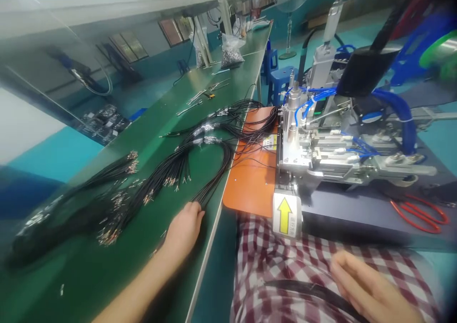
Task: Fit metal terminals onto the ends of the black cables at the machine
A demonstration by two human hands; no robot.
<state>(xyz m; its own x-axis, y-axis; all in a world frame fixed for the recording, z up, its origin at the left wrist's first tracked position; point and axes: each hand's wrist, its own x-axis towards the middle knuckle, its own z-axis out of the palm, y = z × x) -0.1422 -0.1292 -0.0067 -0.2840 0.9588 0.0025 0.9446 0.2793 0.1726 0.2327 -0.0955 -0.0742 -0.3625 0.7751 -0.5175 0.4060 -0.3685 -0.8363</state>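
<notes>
Black cables are grasped by the left hand at seven o'clock; right hand, four o'clock, has fingers released.

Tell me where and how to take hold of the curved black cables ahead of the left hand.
Best gripped, I judge, between the left hand and the bend, from above on the near side: there the black cables run close together and roughly straight, so fingers should close around them easily.

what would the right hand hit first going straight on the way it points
Right hand: probably the white cover with the yellow arrow, though depth is unclear; checkered cloth might come first.
</notes>
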